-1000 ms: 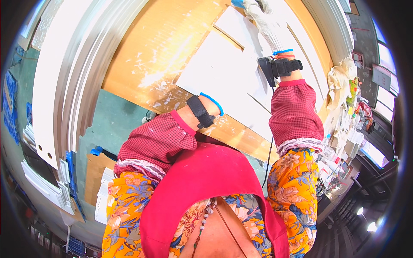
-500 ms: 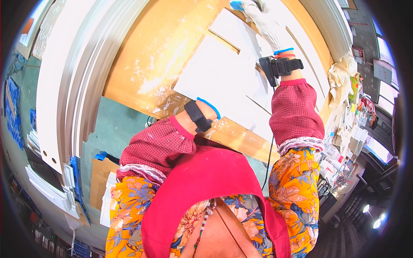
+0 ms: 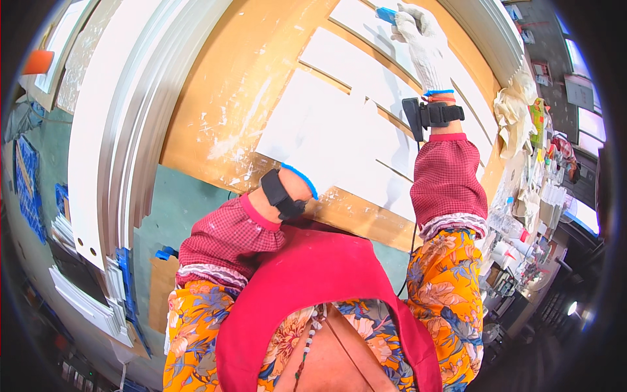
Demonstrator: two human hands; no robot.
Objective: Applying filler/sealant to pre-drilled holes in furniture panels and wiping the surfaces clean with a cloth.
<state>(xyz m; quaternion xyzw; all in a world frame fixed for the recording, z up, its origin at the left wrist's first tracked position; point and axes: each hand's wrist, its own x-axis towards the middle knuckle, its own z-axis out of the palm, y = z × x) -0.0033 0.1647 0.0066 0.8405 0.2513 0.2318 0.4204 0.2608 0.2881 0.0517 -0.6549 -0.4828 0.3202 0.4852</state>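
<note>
My right hand [image 3: 421,38], in a white knitted glove, reaches to the far part of the table. Its fingers are closed on a small blue block [image 3: 386,14], whose exact kind I cannot make out. Beneath and beside it lie flat white boards [image 3: 359,60], narrow strips with thin gaps between them. My left hand [image 3: 320,164] is over the nearer white panel [image 3: 304,117]. Its blue cuff edge shows, but the pale hand merges with the bright surface, so its fingers cannot be made out. Black straps circle both wrists.
Under the boards is an orange-brown tabletop [image 3: 228,91] spotted with white. Long white mouldings [image 3: 124,117] stand along the left. Crumpled pale cloth or paper [image 3: 516,108] hangs at the right edge, near cluttered bottles [image 3: 506,251]. A black cable [image 3: 414,248] runs down beside my right arm.
My right hand with the blue block has shifted right across the boards. The left wrist sits slightly lower and further left in view. More gaps between the white boards show.
</note>
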